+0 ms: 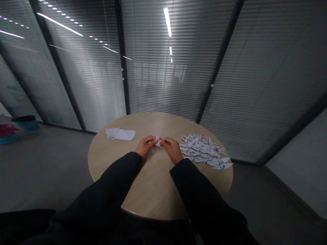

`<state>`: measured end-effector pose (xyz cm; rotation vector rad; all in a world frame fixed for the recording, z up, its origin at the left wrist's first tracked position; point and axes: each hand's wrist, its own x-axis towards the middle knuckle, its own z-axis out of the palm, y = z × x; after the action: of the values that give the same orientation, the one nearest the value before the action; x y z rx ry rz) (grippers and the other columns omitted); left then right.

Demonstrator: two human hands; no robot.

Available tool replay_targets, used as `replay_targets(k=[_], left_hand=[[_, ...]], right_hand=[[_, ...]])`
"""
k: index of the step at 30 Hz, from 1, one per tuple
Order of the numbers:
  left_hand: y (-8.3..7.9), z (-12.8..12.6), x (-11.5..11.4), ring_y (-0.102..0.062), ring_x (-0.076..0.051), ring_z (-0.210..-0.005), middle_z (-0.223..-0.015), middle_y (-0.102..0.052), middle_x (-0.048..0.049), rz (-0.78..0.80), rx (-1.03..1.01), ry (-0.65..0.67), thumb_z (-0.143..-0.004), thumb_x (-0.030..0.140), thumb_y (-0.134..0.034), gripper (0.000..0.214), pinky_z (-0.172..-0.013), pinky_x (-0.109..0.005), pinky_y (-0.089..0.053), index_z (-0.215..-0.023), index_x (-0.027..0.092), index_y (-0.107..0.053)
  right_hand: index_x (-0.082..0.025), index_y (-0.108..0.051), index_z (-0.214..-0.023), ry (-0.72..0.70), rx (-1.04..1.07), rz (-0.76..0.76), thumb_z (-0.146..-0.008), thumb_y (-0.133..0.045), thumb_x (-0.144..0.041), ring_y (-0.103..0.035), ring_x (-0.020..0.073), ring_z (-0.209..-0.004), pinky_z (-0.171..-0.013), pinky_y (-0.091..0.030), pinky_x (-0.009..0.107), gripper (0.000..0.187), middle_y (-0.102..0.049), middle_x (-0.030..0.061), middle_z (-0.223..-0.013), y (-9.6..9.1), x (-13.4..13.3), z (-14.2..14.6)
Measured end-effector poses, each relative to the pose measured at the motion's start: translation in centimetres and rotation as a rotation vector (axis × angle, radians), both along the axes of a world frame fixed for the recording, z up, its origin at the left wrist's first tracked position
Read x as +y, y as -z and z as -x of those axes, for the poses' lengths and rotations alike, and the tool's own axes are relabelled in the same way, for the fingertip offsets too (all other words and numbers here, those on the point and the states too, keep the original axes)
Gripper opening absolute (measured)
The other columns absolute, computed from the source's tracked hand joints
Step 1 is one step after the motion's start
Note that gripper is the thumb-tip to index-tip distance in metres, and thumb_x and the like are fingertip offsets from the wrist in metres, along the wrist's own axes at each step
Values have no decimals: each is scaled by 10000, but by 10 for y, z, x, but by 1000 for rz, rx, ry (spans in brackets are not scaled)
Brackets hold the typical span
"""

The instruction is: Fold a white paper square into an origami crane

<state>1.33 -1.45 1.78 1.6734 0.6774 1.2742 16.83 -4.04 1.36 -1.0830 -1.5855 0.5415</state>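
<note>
Left hand (146, 145) and right hand (172, 149) closing in, fingertips pinching small folded paper (157, 141) between them, just past centre of round wooden table (153, 183). Wrists angled inward, black sleeves (109, 180) running in from near edge. Paper sheets (120, 134) near far-left edge; heap of paper cranes (204, 151) toward right edge.

Hands (145, 145) pinch folded white paper (157, 142) over round wooden table (153, 190) — paper sheets (120, 134) left, origami cranes (204, 151) right.
</note>
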Motion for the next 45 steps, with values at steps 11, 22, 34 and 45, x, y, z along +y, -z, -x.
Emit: replay_targets(k=[11,22,34,45], left_hand=[[4,0,2,-587,-190,-803,-829,-648,-84,-63,-4,-70,-685,423,-686,278,-702,-301,-459,-774,162,-725],[1,1,3,-604,-197,-868,-880,-683,-84,-125,22,-119,-716,446,-652,294,-805,-317,-450,-801,175,-726],[5,-2,5,-649,-211,-799,-843,-721,-94,121,-89,-86,-557,375,-771,309,-789,-350,-487,-749,139,-714],[4,0,4,-646,-194,-746,-782,-723,-81,116,-68,-115,-572,356,-758,253,-750,-326,-485,-716,150,-726]], right_hand=[[-177,-647,-737,4,-54,-40,-796,-530,-356,-588,152,-707,-669,-437,258,221,-647,23,-736,0,-1,1],[-179,-618,-799,-55,-9,-20,-730,-621,-381,-599,153,-758,-660,-475,257,213,-656,43,-870,1,-4,10],[-172,-676,-780,-60,-51,10,-721,-639,-348,-608,150,-672,-649,-456,256,189,-682,19,-723,10,3,6],[-157,-668,-675,-89,-66,93,-731,-619,-353,-572,133,-603,-590,-411,234,209,-645,8,-619,8,2,4]])
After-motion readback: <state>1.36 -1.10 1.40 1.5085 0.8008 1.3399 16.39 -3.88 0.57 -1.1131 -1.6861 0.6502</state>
